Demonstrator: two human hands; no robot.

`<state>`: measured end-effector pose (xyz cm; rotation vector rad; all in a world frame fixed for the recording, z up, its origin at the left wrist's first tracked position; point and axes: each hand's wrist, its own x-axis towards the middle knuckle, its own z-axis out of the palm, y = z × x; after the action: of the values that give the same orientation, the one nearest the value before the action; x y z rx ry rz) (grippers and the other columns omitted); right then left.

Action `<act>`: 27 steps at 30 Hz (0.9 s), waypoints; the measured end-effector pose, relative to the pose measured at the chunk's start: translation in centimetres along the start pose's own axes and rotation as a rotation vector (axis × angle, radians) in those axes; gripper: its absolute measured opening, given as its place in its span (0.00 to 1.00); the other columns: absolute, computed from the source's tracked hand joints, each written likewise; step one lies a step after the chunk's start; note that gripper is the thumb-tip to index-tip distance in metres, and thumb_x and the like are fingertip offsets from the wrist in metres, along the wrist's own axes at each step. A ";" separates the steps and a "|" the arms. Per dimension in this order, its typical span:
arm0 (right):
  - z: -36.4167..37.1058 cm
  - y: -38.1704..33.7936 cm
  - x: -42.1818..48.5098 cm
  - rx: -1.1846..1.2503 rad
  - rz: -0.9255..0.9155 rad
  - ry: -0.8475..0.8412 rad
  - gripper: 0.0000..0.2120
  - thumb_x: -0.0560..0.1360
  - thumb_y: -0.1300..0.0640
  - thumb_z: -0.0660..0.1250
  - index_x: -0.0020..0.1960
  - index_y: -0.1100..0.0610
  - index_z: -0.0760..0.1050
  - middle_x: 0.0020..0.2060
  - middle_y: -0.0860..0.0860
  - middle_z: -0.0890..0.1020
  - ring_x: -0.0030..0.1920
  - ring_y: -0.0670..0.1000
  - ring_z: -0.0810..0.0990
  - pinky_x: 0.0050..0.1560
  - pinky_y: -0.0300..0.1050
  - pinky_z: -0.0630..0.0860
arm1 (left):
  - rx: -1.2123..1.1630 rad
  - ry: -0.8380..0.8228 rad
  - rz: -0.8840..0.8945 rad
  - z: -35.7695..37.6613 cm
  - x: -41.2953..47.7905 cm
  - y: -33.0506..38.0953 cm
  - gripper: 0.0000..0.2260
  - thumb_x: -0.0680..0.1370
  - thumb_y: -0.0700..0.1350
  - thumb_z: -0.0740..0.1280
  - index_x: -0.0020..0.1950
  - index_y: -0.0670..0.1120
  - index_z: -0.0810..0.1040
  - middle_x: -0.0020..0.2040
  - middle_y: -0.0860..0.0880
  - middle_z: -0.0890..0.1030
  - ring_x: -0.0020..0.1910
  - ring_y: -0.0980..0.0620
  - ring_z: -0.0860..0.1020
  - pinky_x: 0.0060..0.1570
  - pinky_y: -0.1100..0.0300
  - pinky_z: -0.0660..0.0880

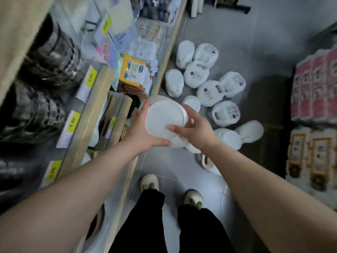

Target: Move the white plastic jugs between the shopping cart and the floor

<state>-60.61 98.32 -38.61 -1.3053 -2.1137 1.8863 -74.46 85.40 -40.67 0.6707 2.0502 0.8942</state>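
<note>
Held jug point(164, 115): raised above the floor point(255, 42), flat base towards the camera; left hand point(142, 128) clamped on its left side, fingers curled round the edge; right hand point(197, 129) clamped on its right side, fingers curled; floor jugs point(209, 92): clustered, lying beside the shelf point(102, 99).

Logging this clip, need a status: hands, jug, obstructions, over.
Left hand and right hand both grip one white jug, base toward camera. Below, other jugs scattered on floor. Beside it, shelf close at left; no cart in view.
</note>
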 end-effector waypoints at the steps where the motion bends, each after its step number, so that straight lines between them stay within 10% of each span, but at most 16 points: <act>1: -0.3 -1.6 -1.4 -0.001 -0.028 0.013 0.33 0.67 0.50 0.78 0.70 0.46 0.69 0.52 0.40 0.79 0.51 0.40 0.77 0.49 0.29 0.74 | -0.005 -0.005 0.020 -1.0 -0.9 1.1 0.67 0.41 0.67 0.80 0.76 0.60 0.53 0.70 0.46 0.66 0.69 0.46 0.68 0.64 0.42 0.71; 10: -3.3 -8.4 -7.2 -0.013 -0.170 -0.019 0.28 0.67 0.50 0.78 0.65 0.44 0.73 0.55 0.43 0.79 0.57 0.45 0.77 0.59 0.43 0.75 | -0.026 0.103 0.148 -4.9 -8.4 9.5 0.52 0.50 0.49 0.84 0.70 0.60 0.64 0.67 0.51 0.71 0.66 0.49 0.69 0.62 0.47 0.72; 27: -4.4 -15.1 -14.5 -0.357 -0.508 -0.653 0.28 0.63 0.45 0.79 0.60 0.38 0.75 0.52 0.44 0.81 0.54 0.50 0.81 0.56 0.53 0.79 | -0.375 0.860 -0.061 1.8 -26.3 12.2 0.54 0.46 0.64 0.83 0.70 0.61 0.66 0.66 0.50 0.74 0.65 0.47 0.74 0.58 0.42 0.76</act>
<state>-57.31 94.69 -17.83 -0.0738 -2.8110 1.9065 -56.56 75.05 -20.19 -0.0147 2.4826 1.6752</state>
